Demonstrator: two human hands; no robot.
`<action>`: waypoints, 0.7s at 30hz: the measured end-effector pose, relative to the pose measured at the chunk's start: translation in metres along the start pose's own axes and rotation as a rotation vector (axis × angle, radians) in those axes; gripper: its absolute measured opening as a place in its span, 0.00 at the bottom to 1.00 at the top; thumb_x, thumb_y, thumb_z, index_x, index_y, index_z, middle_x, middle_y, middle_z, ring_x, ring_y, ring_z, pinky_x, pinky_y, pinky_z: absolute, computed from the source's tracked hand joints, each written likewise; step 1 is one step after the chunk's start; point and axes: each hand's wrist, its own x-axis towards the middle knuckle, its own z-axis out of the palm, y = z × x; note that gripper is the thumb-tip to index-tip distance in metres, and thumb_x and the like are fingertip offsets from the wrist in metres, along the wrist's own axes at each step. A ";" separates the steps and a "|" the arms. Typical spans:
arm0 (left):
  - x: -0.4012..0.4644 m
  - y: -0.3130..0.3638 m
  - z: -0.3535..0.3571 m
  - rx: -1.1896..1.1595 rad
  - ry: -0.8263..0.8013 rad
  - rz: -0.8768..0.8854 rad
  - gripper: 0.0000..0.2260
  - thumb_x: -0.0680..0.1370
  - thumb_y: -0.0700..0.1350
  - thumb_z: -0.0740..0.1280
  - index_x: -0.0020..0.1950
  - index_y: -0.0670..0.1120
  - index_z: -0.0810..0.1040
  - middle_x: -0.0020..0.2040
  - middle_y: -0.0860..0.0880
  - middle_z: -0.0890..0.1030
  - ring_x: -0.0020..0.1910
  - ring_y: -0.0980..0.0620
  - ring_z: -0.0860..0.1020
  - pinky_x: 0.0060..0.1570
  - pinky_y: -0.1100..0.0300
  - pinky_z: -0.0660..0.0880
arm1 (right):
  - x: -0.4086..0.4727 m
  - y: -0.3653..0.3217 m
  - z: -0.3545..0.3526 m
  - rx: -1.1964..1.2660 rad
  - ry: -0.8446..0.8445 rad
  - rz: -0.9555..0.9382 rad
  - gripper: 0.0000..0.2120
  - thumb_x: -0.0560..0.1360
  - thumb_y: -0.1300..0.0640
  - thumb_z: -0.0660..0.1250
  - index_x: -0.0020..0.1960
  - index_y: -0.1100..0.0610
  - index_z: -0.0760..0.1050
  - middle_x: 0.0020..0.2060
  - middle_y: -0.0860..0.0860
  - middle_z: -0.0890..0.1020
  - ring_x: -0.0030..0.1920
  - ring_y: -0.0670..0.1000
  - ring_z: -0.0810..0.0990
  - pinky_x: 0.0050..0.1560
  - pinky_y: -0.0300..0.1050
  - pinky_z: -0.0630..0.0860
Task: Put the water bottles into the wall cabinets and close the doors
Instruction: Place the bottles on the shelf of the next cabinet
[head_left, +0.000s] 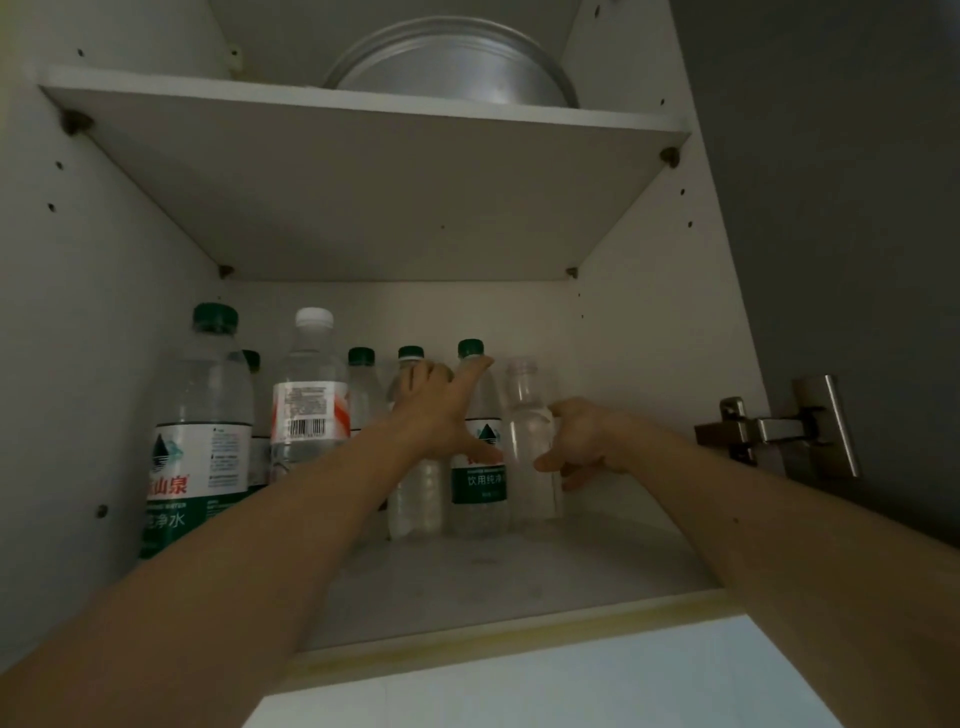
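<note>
Wall cabinet (649, 322) open, white laminate inside, rows of small peg holes up both side walls. Door (841, 182) swung out to the right, grey and matte, a steel hinge (779, 431) showing on its inner edge.

Lower shelf (519, 577), pale and slightly scuffed, carries a row of clear plastic water bottles, all upright. Large bottle (200, 431) at front left: green cap, green-and-white label, ribbed shoulders. Beside it a white-capped bottle (310, 384) with a red-striped label and barcode. Further right, smaller green-capped ones stand close together against the back wall; one labelled bottle (479, 483) sits just beside a clear, label-less bottle (532, 447) whose cap I cannot make out in the dim light.

Left hand (441, 410) reaches in with fingers spread and straight, laid against the upper parts of the green-capped bottles. Right hand (579, 441) is at the clear bottle, fingers loosely curled at its side; whether it truly grips is hard to say.

Upper shelf (363, 109), flat white board on metal pegs, holds a round dull-metal pan (457, 67).
</note>
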 end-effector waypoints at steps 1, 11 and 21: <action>-0.001 -0.002 0.002 0.002 0.001 -0.007 0.56 0.64 0.71 0.74 0.80 0.59 0.43 0.75 0.40 0.63 0.75 0.38 0.56 0.72 0.41 0.52 | 0.002 -0.002 0.002 -0.010 -0.009 0.001 0.30 0.74 0.66 0.74 0.73 0.60 0.67 0.62 0.62 0.76 0.58 0.61 0.79 0.57 0.59 0.81; -0.003 -0.001 0.011 0.170 0.023 -0.036 0.53 0.67 0.72 0.70 0.81 0.54 0.44 0.77 0.37 0.60 0.78 0.37 0.52 0.75 0.39 0.44 | 0.023 -0.009 0.012 -0.116 0.001 -0.010 0.29 0.74 0.64 0.75 0.71 0.62 0.67 0.62 0.64 0.77 0.54 0.63 0.84 0.54 0.58 0.82; -0.011 0.003 0.012 0.213 0.095 -0.026 0.53 0.67 0.73 0.69 0.81 0.52 0.48 0.77 0.39 0.63 0.78 0.39 0.55 0.77 0.39 0.48 | 0.030 0.008 0.012 -0.073 0.055 -0.091 0.35 0.71 0.63 0.78 0.73 0.59 0.66 0.61 0.61 0.76 0.50 0.62 0.84 0.48 0.60 0.84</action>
